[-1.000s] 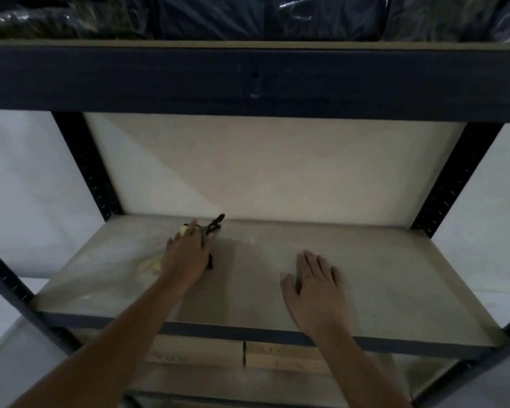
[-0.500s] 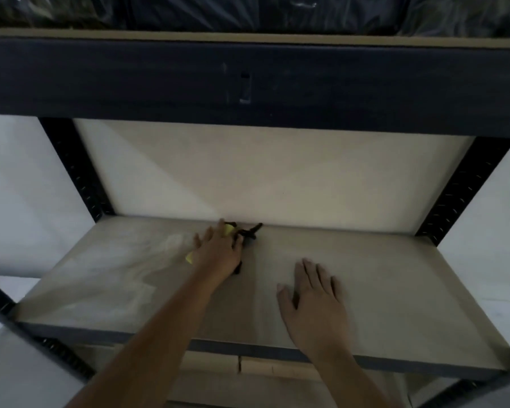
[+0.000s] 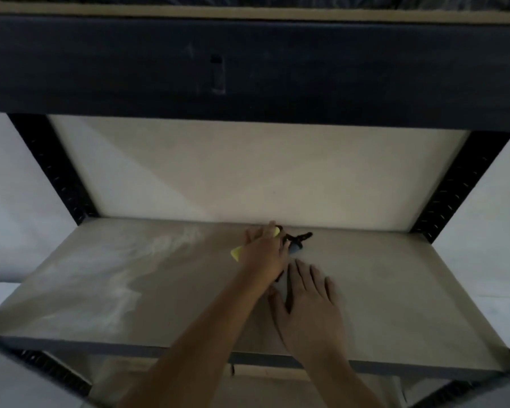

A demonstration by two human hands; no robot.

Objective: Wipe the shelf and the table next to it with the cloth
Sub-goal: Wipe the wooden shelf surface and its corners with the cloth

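The shelf board [image 3: 395, 290] is pale wood in a dark metal frame and fills the middle of the head view. My left hand [image 3: 262, 254] lies flat on a yellow cloth [image 3: 236, 253] near the back edge, pressing it down. Only the cloth's corners show past my fingers. A small black piece [image 3: 299, 238] sticks out just right of my fingertips. Just to the right and nearer me, my right hand [image 3: 309, 307] rests palm down on the board with fingers straight. No table is in view.
A thick dark beam [image 3: 248, 69] of the upper shelf hangs overhead. Black perforated posts stand at the back left [image 3: 56, 172] and back right [image 3: 460, 187]. A pale back panel [image 3: 248, 172] closes the rear. Light streaks [image 3: 124, 275] mark the board's left part.
My left hand has slid the yellow cloth to the right along the back of the shelf, close to my right hand. The right hand has stayed flat in place.
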